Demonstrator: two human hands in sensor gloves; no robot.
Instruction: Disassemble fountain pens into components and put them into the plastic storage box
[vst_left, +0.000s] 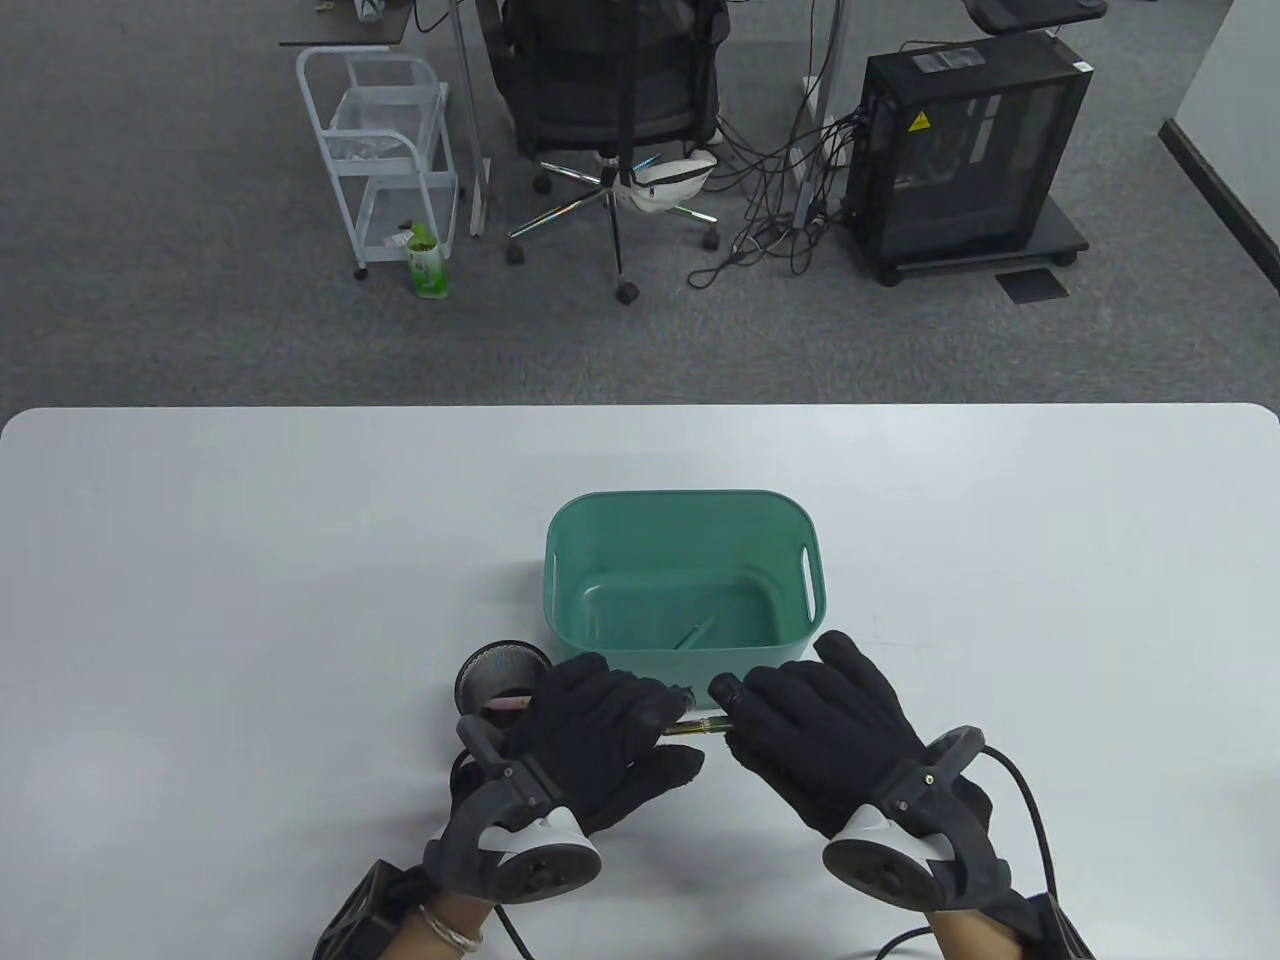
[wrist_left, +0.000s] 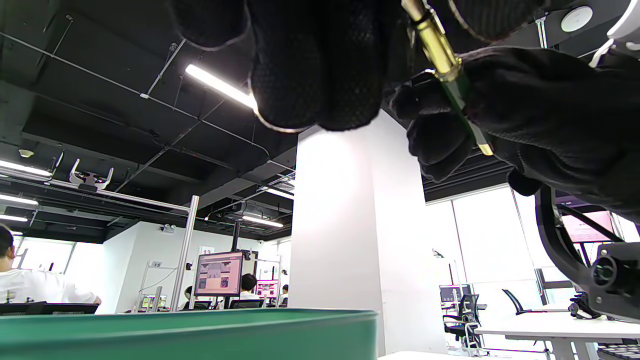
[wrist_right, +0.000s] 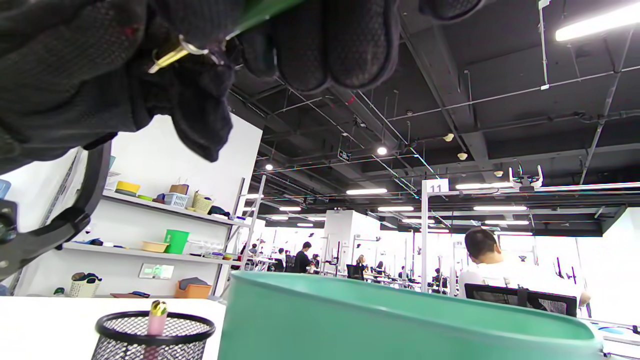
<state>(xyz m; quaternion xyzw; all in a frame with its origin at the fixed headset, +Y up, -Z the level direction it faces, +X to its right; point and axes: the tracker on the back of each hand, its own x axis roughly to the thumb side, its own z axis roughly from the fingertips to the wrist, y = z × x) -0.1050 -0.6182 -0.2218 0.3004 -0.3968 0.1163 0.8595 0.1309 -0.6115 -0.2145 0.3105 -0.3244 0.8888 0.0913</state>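
The white tabletop (vst_left: 200, 560) carries the task's things near its six-o'clock edge. Largest of them is the green plastic storage box (vst_left: 600, 525), sitting at the centre; one slim green part (vst_left: 694, 633) already lies on its floor, so at least one component appears to be stored. At about eight o'clock from the box, touching or just beside its near-left corner, stands a black mesh pen holder (vst_left: 490, 668) with a pink pen (wrist_right: 156, 316), gold-tipped, still upright inside and seemingly whole.

At six o'clock from the box, both gloved hands hold a green-and-gold fountain pen (vst_left: 697, 725) level between them, just above the tabletop. The left hand (vst_left: 600, 735) has its fingers curled round the gold end; the right hand (vst_left: 820, 735) is clamped on the green barrel. In the left wrist view a gold collar sits where the green section begins, and the two parts look still joined.

Judged so, the task is in an early stage: this pen is yet to be pulled or unscrewed apart and dropped in, and the pink pen waits after it.

For writing, a post sign in the right wrist view reads "11". Nothing on the pen can be read.
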